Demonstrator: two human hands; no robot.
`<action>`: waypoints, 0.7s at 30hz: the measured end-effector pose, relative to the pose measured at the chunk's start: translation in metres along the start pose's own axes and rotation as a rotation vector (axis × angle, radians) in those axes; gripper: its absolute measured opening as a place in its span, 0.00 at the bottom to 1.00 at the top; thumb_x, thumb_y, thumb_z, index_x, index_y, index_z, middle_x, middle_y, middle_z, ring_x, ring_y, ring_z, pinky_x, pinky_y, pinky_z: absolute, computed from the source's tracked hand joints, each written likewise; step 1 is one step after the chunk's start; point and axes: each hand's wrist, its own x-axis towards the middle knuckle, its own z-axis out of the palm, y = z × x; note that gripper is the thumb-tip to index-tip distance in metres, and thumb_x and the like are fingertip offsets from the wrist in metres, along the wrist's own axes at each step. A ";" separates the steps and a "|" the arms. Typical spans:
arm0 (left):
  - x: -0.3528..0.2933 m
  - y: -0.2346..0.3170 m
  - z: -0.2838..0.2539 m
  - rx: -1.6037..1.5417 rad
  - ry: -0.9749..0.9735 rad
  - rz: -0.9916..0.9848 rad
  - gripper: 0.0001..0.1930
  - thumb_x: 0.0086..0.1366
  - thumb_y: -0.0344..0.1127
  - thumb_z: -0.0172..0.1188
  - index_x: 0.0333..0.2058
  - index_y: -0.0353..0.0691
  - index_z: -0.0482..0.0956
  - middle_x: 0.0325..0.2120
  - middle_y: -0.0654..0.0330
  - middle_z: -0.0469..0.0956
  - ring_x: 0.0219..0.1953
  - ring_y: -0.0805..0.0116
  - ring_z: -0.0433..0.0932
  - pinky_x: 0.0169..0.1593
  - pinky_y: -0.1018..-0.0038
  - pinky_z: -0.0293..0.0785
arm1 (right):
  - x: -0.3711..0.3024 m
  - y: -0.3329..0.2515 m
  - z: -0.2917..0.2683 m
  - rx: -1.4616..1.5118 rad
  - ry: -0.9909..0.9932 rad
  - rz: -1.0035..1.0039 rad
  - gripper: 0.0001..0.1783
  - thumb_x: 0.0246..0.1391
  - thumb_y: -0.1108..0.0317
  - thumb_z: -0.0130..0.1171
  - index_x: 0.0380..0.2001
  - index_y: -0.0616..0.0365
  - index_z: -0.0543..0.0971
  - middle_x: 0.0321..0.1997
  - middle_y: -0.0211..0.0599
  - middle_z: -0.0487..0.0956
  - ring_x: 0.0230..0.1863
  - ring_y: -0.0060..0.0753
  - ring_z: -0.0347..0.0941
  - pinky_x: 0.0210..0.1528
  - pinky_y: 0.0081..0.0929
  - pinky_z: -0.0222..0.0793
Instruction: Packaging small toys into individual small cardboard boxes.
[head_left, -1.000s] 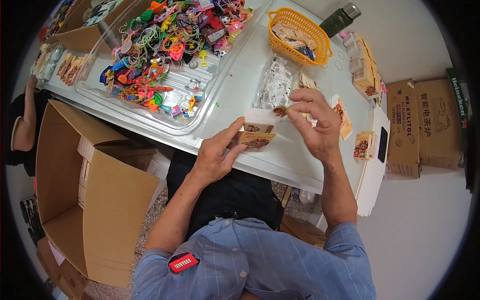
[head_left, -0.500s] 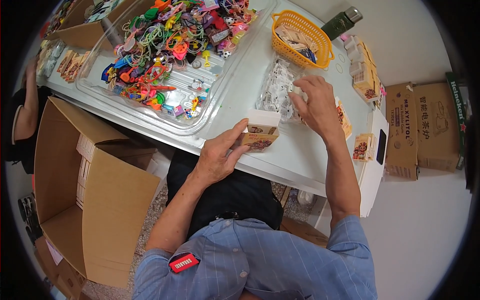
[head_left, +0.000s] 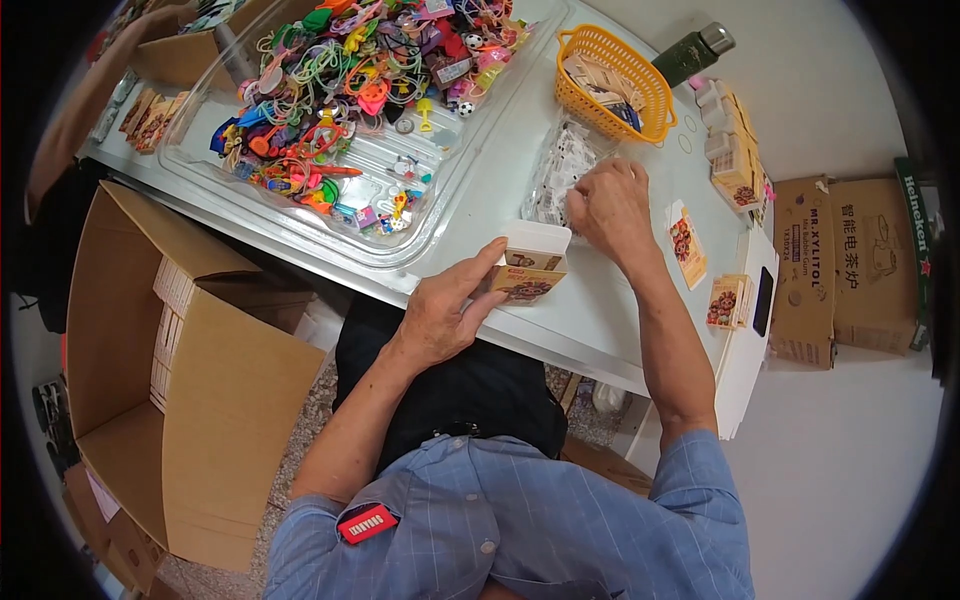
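Small open box (head_left: 528, 268) near table (head_left: 600, 320) front edge, open mouth up, long axis left-right; left hand (head_left: 450, 310) pinches its front side, thumb along top

Clear bag of small white pieces (head_left: 560, 180) just behind box, long axis front-to-back

Right hand (head_left: 612, 205) on bag's right edge, fingers curled down into it, grasp hidden; nearer bag than left hand

Yellow basket (head_left: 615, 80) well behind box, tray of bright toys (head_left: 350, 110) behind-left

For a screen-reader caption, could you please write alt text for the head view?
Seated at a white table, a person holds a small open carton in the left hand while the right hand reaches into a clear bag of small white items. Beyond lie a clear tray of colourful toys and a yellow basket.
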 end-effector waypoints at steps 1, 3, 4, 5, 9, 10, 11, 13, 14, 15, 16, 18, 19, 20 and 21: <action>0.000 -0.001 0.001 -0.013 -0.005 0.000 0.36 0.61 0.24 0.67 0.68 0.42 0.66 0.51 0.45 0.81 0.48 0.49 0.84 0.50 0.65 0.81 | -0.002 0.002 0.000 0.042 0.023 0.000 0.11 0.49 0.66 0.60 0.24 0.62 0.86 0.33 0.46 0.83 0.48 0.48 0.76 0.63 0.48 0.61; -0.001 -0.002 0.001 -0.022 -0.007 -0.005 0.36 0.61 0.24 0.67 0.68 0.42 0.66 0.51 0.45 0.81 0.48 0.50 0.84 0.50 0.65 0.81 | -0.004 0.006 0.000 0.090 0.044 -0.006 0.11 0.48 0.67 0.59 0.23 0.63 0.85 0.33 0.46 0.83 0.47 0.48 0.76 0.62 0.48 0.62; -0.002 -0.002 0.001 -0.019 -0.010 -0.011 0.36 0.61 0.24 0.67 0.68 0.42 0.66 0.51 0.45 0.80 0.47 0.50 0.84 0.50 0.65 0.81 | -0.006 0.008 -0.001 0.139 0.063 -0.021 0.11 0.49 0.68 0.58 0.22 0.63 0.85 0.33 0.46 0.82 0.46 0.48 0.77 0.60 0.47 0.63; -0.001 -0.001 0.001 -0.019 -0.016 -0.014 0.36 0.61 0.24 0.67 0.68 0.42 0.66 0.51 0.46 0.80 0.47 0.50 0.83 0.50 0.64 0.81 | -0.007 0.010 -0.002 0.186 0.082 -0.031 0.11 0.49 0.68 0.58 0.22 0.63 0.84 0.32 0.46 0.82 0.45 0.48 0.77 0.59 0.46 0.64; -0.001 0.000 -0.001 -0.011 -0.024 -0.020 0.36 0.61 0.25 0.67 0.68 0.42 0.66 0.50 0.46 0.81 0.47 0.50 0.84 0.49 0.64 0.81 | -0.006 0.019 0.003 0.320 0.106 -0.046 0.10 0.49 0.70 0.58 0.22 0.64 0.84 0.32 0.46 0.82 0.44 0.48 0.77 0.56 0.45 0.66; -0.001 -0.001 0.000 -0.017 -0.017 -0.009 0.36 0.62 0.25 0.67 0.68 0.43 0.66 0.50 0.46 0.81 0.46 0.50 0.84 0.48 0.64 0.81 | -0.007 0.019 0.004 0.322 0.107 -0.038 0.10 0.49 0.69 0.58 0.22 0.64 0.84 0.32 0.46 0.82 0.44 0.48 0.77 0.56 0.46 0.66; -0.001 -0.002 0.001 -0.023 -0.010 0.002 0.36 0.62 0.25 0.67 0.68 0.43 0.66 0.50 0.46 0.81 0.46 0.50 0.84 0.48 0.64 0.81 | -0.006 0.017 0.002 0.324 0.108 -0.031 0.10 0.49 0.69 0.58 0.22 0.64 0.84 0.32 0.46 0.82 0.45 0.48 0.77 0.56 0.47 0.66; -0.001 -0.001 -0.002 -0.016 -0.014 -0.018 0.36 0.62 0.25 0.67 0.68 0.43 0.66 0.50 0.46 0.81 0.46 0.51 0.84 0.48 0.65 0.81 | -0.006 0.007 -0.001 0.209 0.083 -0.026 0.10 0.48 0.68 0.59 0.22 0.63 0.84 0.32 0.46 0.82 0.46 0.48 0.77 0.56 0.47 0.66; -0.001 0.000 -0.002 -0.012 -0.021 -0.037 0.37 0.62 0.25 0.67 0.69 0.44 0.65 0.50 0.46 0.81 0.46 0.51 0.84 0.48 0.65 0.81 | -0.006 0.002 -0.003 0.090 0.058 -0.018 0.10 0.48 0.68 0.59 0.22 0.63 0.84 0.31 0.47 0.82 0.46 0.48 0.76 0.56 0.48 0.66; -0.001 0.000 -0.002 -0.012 -0.022 -0.035 0.37 0.62 0.25 0.67 0.69 0.44 0.65 0.50 0.46 0.81 0.46 0.51 0.84 0.48 0.65 0.81 | -0.004 0.001 -0.001 0.089 0.059 -0.017 0.10 0.48 0.68 0.59 0.22 0.63 0.84 0.31 0.47 0.82 0.46 0.48 0.76 0.56 0.48 0.66; -0.001 0.000 -0.001 -0.014 -0.017 -0.025 0.37 0.62 0.25 0.67 0.69 0.44 0.65 0.50 0.46 0.81 0.46 0.51 0.84 0.48 0.65 0.81 | -0.001 0.000 0.003 0.040 0.035 -0.011 0.10 0.47 0.68 0.59 0.22 0.62 0.84 0.31 0.47 0.82 0.47 0.48 0.76 0.56 0.48 0.66; -0.001 0.000 -0.001 -0.013 -0.007 -0.016 0.37 0.62 0.25 0.67 0.69 0.43 0.65 0.50 0.46 0.81 0.46 0.51 0.84 0.48 0.65 0.81 | 0.001 0.002 0.009 -0.009 0.014 -0.011 0.10 0.47 0.68 0.59 0.22 0.62 0.85 0.31 0.47 0.82 0.48 0.48 0.76 0.56 0.48 0.66; -0.001 -0.001 0.001 -0.026 -0.009 -0.016 0.37 0.62 0.25 0.67 0.69 0.43 0.66 0.50 0.46 0.81 0.47 0.51 0.84 0.48 0.65 0.81 | 0.000 0.006 0.012 0.025 0.035 -0.002 0.10 0.47 0.68 0.59 0.22 0.62 0.85 0.31 0.47 0.82 0.48 0.49 0.76 0.56 0.48 0.65; -0.001 -0.001 0.001 -0.038 -0.008 -0.018 0.36 0.62 0.25 0.67 0.69 0.43 0.66 0.50 0.46 0.81 0.47 0.51 0.84 0.49 0.65 0.81 | 0.001 0.008 0.012 0.060 0.055 0.005 0.10 0.46 0.68 0.59 0.22 0.62 0.85 0.31 0.47 0.82 0.48 0.49 0.76 0.57 0.48 0.65; -0.001 -0.001 0.001 -0.037 -0.004 -0.019 0.36 0.62 0.25 0.67 0.69 0.43 0.66 0.50 0.46 0.81 0.47 0.51 0.84 0.49 0.65 0.81 | 0.001 0.012 0.011 0.060 0.055 0.001 0.10 0.46 0.68 0.59 0.22 0.62 0.85 0.31 0.47 0.82 0.48 0.49 0.76 0.57 0.48 0.65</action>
